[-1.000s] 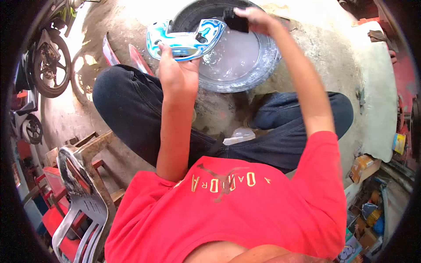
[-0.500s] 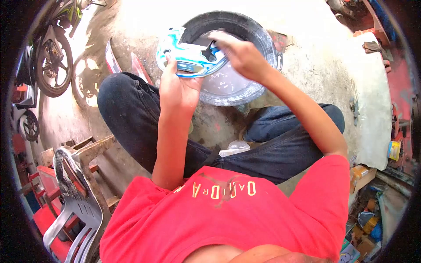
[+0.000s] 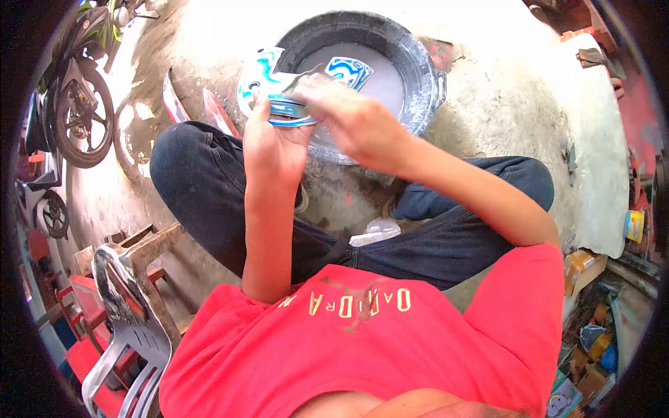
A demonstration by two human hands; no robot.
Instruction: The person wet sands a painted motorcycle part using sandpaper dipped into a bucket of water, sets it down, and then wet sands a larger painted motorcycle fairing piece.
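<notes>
My left hand [image 3: 274, 139] is closed on a blue and white patterned motorcycle body panel [image 3: 268, 82], thumb over its near edge. The panel is tilted over the left side of a round black basin [image 3: 421, 83] with cloudy greyish liquid inside. My right hand [image 3: 362, 125] lies against the middle of the panel, fingers bent and smeared by motion. Something greyish shows at those fingertips, but I cannot make out what it is. The right hand hides part of the panel, whose far end shows beyond the knuckles.
Two red and white panels [image 3: 175, 101] lie on the concrete floor left of the basin. A motorcycle wheel [image 3: 83, 115] stands at the far left. A worn plastic chair [image 3: 132, 313] is near my left side. At the right are a cardboard box [image 3: 584, 270] and a yellow can [image 3: 633, 226].
My right hand has moved left and nearer, from the panel's right end to its middle. The panel has shifted slightly left and its tilt has changed.
</notes>
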